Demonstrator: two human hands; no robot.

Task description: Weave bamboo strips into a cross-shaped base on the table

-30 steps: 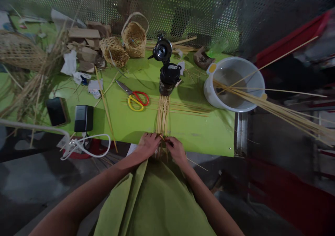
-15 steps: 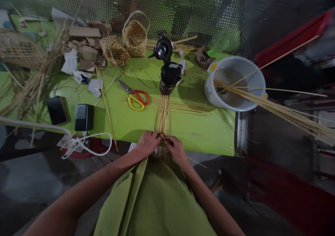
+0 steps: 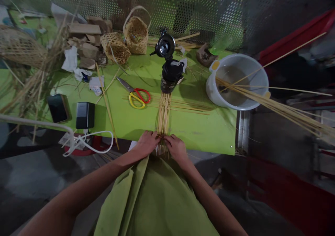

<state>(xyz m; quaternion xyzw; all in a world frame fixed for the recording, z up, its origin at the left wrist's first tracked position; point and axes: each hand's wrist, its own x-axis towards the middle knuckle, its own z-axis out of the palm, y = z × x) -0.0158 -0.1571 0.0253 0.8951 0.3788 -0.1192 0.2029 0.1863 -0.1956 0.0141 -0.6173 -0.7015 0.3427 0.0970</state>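
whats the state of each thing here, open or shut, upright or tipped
black bottle, upright, lid flipped open
scissors, flat, blades shut
white bucket, upright, strips sticking out
handled basket, upright
second basket, tipped on its side
strip bundle, flat, left hand and right hand on near end

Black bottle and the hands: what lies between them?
Head view: a bundle of pale strips runs from the bottle to the left hand and right hand.

Both bare forearms stretch forward and draw near each other at the wrists. The left hand (image 3: pixel 146 143) and the right hand (image 3: pixel 177 147) are palm down, side by side, fingers curled in a tight grip.
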